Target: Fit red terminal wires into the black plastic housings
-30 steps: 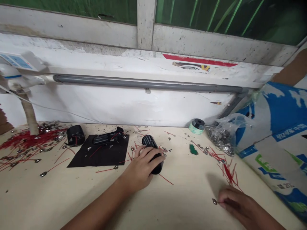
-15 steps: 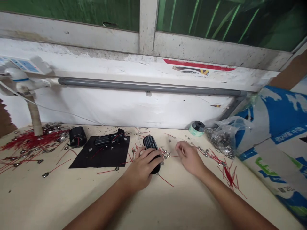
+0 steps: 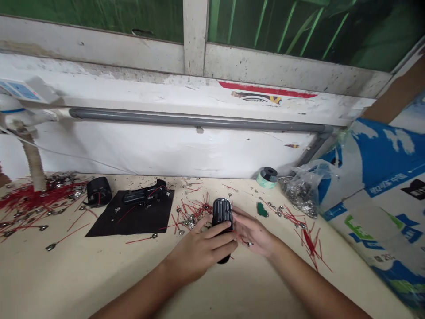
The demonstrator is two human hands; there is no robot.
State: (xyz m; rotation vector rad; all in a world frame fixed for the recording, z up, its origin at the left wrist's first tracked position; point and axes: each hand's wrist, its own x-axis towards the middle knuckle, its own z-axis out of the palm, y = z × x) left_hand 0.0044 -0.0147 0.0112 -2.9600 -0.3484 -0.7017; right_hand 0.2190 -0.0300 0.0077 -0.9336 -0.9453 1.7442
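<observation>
My left hand (image 3: 207, 248) is wrapped over a black oblong plastic housing (image 3: 222, 210) with ribbed channels inside, its fingers lying across the middle. At the housing's right side is my right hand (image 3: 254, 232), its fingers curled against the edge and partly hidden behind it. A red wire with a small metal end (image 3: 249, 243) shows just below the right fingers. Left of the housing lies a loose heap of metal contacts with red wires (image 3: 191, 219). A small green piece (image 3: 262, 209) rests to the right of my right hand.
A black sheet (image 3: 133, 221) carries another black housing (image 3: 139, 196); a black cup-like part (image 3: 98, 191) stands beside it. Red wires pile at far left. At the back right are a green-edged tape roll (image 3: 267, 177), a plastic bag of metal parts (image 3: 300, 195) and a large blue-white sack (image 3: 381, 186).
The held housing has moved right and nearer to me. My right hand has come in against its side. The green piece and more of the wire heap now show. The view has shifted slightly.
</observation>
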